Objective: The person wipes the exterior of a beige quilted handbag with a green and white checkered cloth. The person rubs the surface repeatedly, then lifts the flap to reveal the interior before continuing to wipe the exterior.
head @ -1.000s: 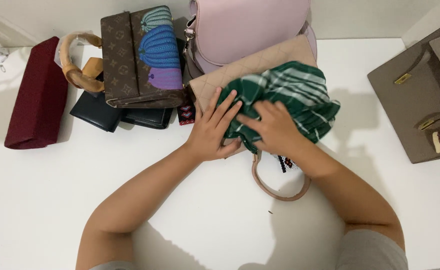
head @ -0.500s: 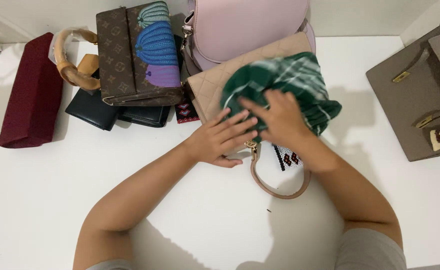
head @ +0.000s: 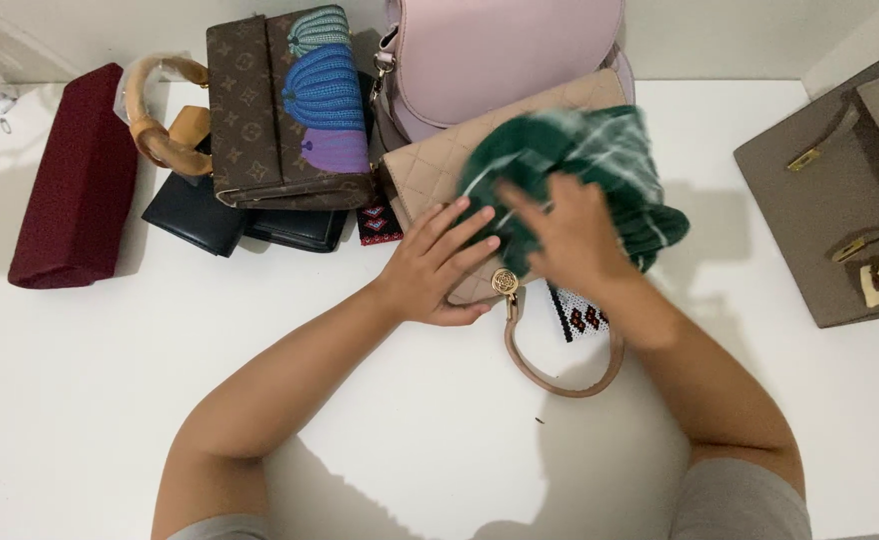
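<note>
A beige quilted handbag (head: 433, 172) with a round gold clasp and a looped handle (head: 560, 372) lies in the middle of the white table. My right hand (head: 572, 233) presses a crumpled green and white checked cloth (head: 600, 160) onto the bag's flap. My left hand (head: 438, 263) lies flat on the bag's front edge, fingers spread, holding it down next to the clasp.
A pink bag (head: 505, 55) stands behind. To the left are a brown patterned bag with blue and purple pumpkins (head: 285, 110), black wallets (head: 195, 215), a bamboo handle (head: 155, 115) and a dark red case (head: 75, 180). A taupe bag (head: 840, 190) sits right. A beaded strap (head: 575, 315) lies under the beige bag.
My right hand has slid the green cloth up and to the right across the bag. My left hand dropped off the cloth onto the bag's front edge, and the gold clasp now shows.
</note>
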